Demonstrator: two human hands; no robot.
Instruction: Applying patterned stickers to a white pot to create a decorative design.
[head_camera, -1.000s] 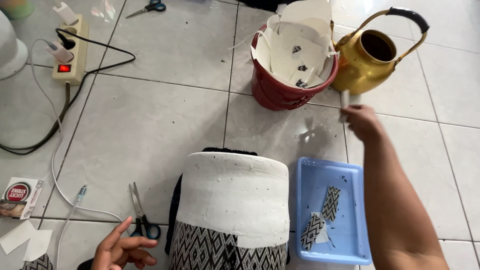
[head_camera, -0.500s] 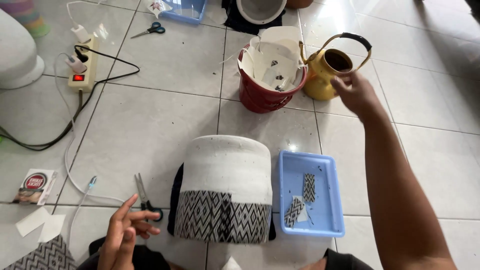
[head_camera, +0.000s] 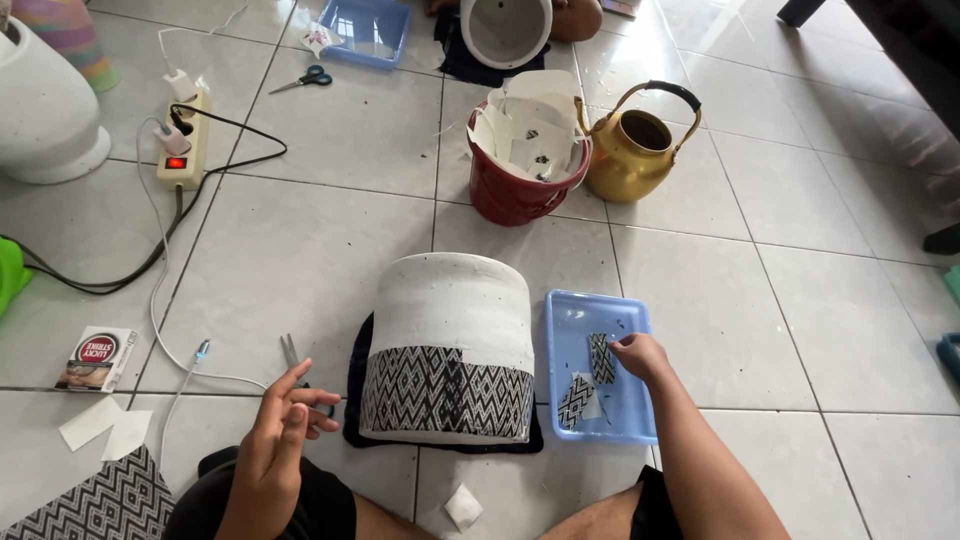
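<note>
The right hand pinches a black-and-white patterned paper strip inside the shallow blue plastic tray; the left hand hovers with loosely curled, empty fingers beside the rough white cylindrical pot.

A single head-worn camera looks steeply down and forward from above a seated person onto the tiled floor. It sits fairly near: the person's knees and both forearms fill the bottom edge, while the white pot lies centre. The far floor, with a red bucket, reaches the top edge.
</note>
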